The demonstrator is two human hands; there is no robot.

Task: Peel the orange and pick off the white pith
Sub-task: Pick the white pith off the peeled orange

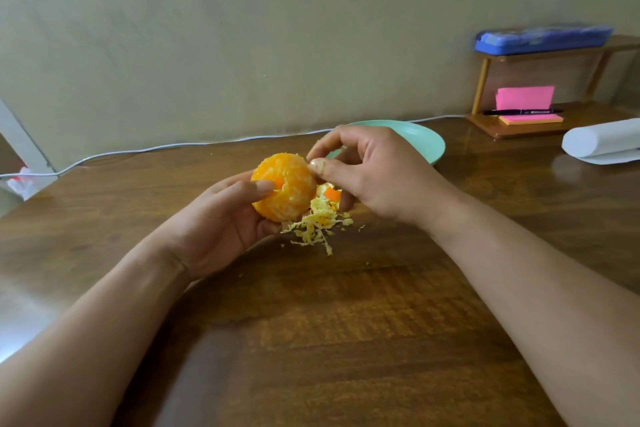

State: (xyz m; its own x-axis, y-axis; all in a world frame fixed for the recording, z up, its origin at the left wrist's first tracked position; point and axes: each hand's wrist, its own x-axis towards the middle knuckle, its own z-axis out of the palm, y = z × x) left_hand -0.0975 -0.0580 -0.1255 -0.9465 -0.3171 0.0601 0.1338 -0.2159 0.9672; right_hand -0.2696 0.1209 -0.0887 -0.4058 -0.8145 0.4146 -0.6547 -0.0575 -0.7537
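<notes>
Two bare forearms reach in from the near edge over a brown wooden table (346, 340), the left from the lower left and the right from the lower right. The left hand (214, 222) is palm up, its fingers and thumb curled round the orange (287, 191), the thumb lying across the fruit's near face; the orange is held just above the table, a little left of centre, fully peeled with pale flecks on its flesh. Just beside it on the right, a heap of shredded pith (317, 227) lies on the table, with a small piece of orange peel (333, 194) at the far side of the heap. The right hand (377, 170) comes in above the heap, its thumb and forefinger nipped together at the orange's upper right edge and the other fingers loosely curled; whether a shred is caught between the tips is too small to tell. Behind this hand sits a mint-green plate (427, 146), partly hidden. A white cable (138, 151) runs along the table's far edge at the foot of a beige wall (242, 28). Far right, a white roll of paper (602, 142) lies on its side, and a small wooden shelf (512, 130) carries pink sticky notes (524, 99), a black pen (523, 112) and, on top, a blue case (543, 38)
</notes>
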